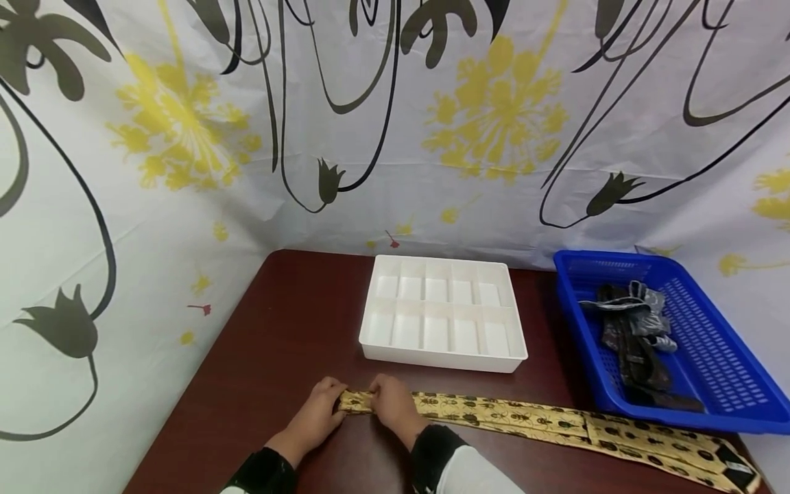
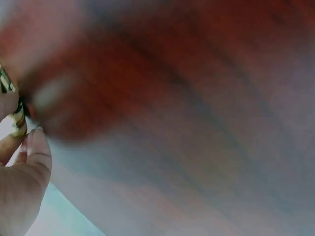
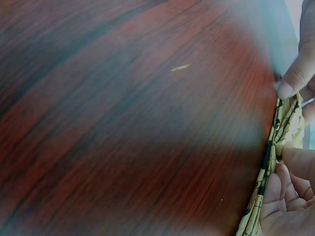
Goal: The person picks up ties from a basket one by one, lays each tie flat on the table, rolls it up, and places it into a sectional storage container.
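A long yellow necktie (image 1: 506,414) with dark insect figures lies stretched across the table, its wide end with a black label at the right. My left hand (image 1: 316,416) pinches the narrow end. Just to its right, my right hand (image 1: 395,406) grips the same strip between thumb and fingers. Up close in the right wrist view, the necktie (image 3: 270,162) looks folded into layers where the fingers hold it. The left wrist view catches only a bit of the necktie (image 2: 18,123) at its left edge, by the left thumb and fingers (image 2: 37,152).
Behind the hands stands a white tray (image 1: 437,359) divided into several compartments. A blue basket (image 1: 719,336) at the right holds dark and grey rolled strips (image 1: 636,343). Patterned cloth (image 1: 370,137) hangs behind and left of the dark red-brown table (image 1: 265,343).
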`<action>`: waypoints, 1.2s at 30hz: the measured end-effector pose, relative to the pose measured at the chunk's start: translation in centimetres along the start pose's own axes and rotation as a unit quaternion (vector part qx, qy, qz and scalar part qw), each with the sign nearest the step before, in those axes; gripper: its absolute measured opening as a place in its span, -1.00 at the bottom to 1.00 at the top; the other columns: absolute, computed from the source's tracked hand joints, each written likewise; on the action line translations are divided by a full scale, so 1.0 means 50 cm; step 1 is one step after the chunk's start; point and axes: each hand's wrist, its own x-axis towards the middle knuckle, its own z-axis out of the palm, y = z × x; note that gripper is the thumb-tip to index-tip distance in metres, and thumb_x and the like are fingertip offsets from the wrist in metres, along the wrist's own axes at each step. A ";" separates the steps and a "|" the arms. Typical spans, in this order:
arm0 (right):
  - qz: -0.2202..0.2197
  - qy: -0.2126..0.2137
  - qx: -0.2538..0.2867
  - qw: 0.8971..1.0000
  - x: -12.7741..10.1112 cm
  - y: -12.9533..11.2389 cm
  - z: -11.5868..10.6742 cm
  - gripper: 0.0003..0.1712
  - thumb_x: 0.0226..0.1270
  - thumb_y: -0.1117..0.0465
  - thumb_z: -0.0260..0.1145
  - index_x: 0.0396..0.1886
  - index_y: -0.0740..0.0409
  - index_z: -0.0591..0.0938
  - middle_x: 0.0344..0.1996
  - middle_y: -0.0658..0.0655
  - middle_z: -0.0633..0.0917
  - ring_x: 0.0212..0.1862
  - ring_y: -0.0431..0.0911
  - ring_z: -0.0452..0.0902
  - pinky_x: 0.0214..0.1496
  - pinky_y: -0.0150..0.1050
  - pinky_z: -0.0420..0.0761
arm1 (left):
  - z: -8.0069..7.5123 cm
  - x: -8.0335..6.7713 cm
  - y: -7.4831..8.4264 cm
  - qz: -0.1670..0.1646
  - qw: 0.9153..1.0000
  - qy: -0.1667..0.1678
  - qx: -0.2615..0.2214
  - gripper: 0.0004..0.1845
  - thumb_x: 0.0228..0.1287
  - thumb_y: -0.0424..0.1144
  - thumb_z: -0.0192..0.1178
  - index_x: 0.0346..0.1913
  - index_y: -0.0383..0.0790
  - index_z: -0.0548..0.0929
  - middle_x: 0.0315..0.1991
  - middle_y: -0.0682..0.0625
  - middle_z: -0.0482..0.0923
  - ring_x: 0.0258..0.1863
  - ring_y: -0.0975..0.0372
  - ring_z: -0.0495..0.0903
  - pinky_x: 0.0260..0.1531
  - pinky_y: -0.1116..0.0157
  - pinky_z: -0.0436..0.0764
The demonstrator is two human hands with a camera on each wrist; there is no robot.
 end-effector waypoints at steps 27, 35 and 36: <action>-0.076 0.031 -0.002 0.997 -0.009 0.018 0.013 -0.85 0.16 0.41 0.27 -0.55 0.15 0.64 -0.59 -0.06 0.60 -0.52 -0.25 0.44 -0.47 -0.38 0.44 | 0.003 0.021 0.063 0.012 0.991 0.052 -0.119 -0.62 0.01 -0.54 0.33 -0.05 -0.36 0.57 -0.28 0.04 0.38 -0.36 0.35 0.37 -0.41 0.44 0.48; 0.022 -0.062 0.094 0.993 -0.011 0.004 -0.036 -0.60 0.24 0.02 0.15 -0.73 0.12 0.50 -0.71 -0.09 0.44 -0.60 -0.21 0.29 -0.53 -0.35 0.28 | 0.014 0.033 0.090 0.051 0.996 0.047 -0.051 -0.70 0.07 -0.43 0.38 -0.11 -0.22 0.60 -0.24 0.10 0.38 -0.28 0.33 0.39 -0.31 0.38 0.49; 0.021 -0.065 0.093 0.993 -0.011 0.007 -0.039 -0.58 0.24 0.00 0.16 -0.74 0.09 0.47 -0.71 -0.10 0.43 -0.60 -0.21 0.28 -0.53 -0.36 0.28 | 0.017 0.034 0.093 0.054 0.997 0.043 -0.046 -0.71 0.08 -0.43 0.38 -0.11 -0.20 0.60 -0.25 0.11 0.37 -0.28 0.33 0.37 -0.31 0.38 0.49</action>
